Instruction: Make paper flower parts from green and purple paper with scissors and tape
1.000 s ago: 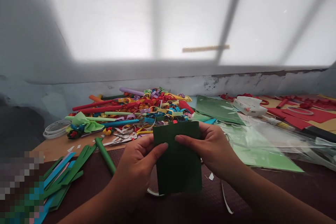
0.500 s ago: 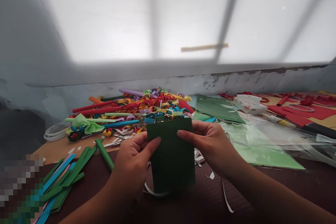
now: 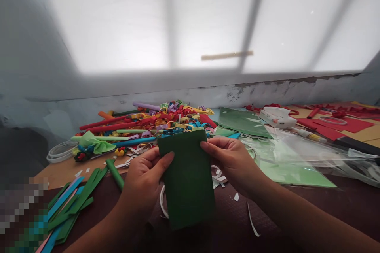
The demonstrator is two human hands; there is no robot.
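Note:
A rectangular sheet of dark green paper hangs upright between my hands, above the dark brown table surface. My left hand pinches its left edge near the upper corner, thumb on the side facing me. With thumb and fingers, my right hand grips the upper right corner. Behind the sheet, a white ring and white paper scraps are partly hidden. To the left of my left hand lie a rolled green paper tube and a stack of green paper strips mixed with blue and pink ones.
Colourful paper chains and tubes are heaped at the back. White rings and crumpled light green paper sit left. On the right are light green sheets in clear plastic, a tissue pack, a glue bottle and red paper.
The green sheet and both hands have shifted slightly left in view, and more of the sheet's lower part faces me. Both hands keep hold of it. The whole view has moved a little.

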